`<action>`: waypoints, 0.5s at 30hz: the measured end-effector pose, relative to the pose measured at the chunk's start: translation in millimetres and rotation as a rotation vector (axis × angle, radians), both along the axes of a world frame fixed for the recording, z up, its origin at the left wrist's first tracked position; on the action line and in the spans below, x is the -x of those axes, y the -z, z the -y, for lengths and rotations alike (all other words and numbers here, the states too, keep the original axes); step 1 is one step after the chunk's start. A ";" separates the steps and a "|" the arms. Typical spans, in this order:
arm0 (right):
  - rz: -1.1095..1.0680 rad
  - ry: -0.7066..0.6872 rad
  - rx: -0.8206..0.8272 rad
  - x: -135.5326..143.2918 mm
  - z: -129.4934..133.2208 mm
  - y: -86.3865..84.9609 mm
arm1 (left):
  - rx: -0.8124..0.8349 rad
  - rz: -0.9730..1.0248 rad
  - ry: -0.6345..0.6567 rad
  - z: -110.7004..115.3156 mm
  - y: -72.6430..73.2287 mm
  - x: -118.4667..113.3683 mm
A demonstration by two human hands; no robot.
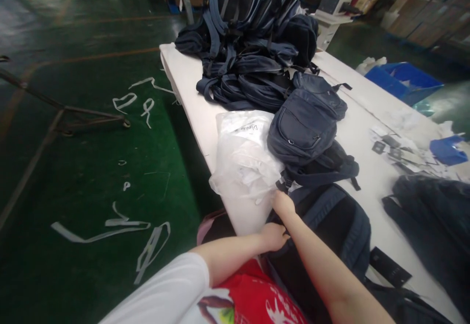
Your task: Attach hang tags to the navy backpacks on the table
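Note:
A dark navy backpack (332, 221) lies at the near edge of the white table, under my forearms. My left hand (275, 237) is closed at its edge, fingers curled on the dark fabric. Just beyond, my right hand (283, 203) is closed near a black strap, beside a clear plastic bag (246, 160) with white contents and handwriting on it. What its fingers hold is hidden. Another navy backpack (304, 128) lies past my hands, touching the plastic bag. A black tag (389, 266) rests right of the near backpack.
A large heap of navy backpacks (249, 35) covers the table's far end. Dark fabric (433, 216) and scattered tags and papers (400, 150) lie to the right. Behind stands a blue bin (404, 81). White strips (99, 236) and a wheeled metal frame (91, 116) are on the green floor.

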State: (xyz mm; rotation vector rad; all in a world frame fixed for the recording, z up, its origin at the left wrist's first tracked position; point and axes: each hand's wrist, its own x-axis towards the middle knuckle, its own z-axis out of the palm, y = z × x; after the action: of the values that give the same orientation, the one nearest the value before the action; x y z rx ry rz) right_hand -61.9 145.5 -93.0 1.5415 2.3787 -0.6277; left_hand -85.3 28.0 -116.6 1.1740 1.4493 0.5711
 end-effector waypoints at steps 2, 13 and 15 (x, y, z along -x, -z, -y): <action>0.036 0.019 -0.031 3.7 -5.9 2.9 | -0.013 -0.001 0.003 -0.8 0.6 0.5; -0.225 0.110 -0.049 -13.3 3.4 -34.3 | 0.017 0.049 0.018 -7.1 -2.7 8.5; -0.374 0.214 -0.010 -36.3 18.9 -54.8 | 0.049 0.062 0.034 -11.4 -5.6 10.8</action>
State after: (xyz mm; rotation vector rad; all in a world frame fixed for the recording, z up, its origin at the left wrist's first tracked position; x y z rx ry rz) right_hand -25.6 126.6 -38.2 1.8375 2.4892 -1.0327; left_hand -96.1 39.3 -111.0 1.1316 1.3811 0.5411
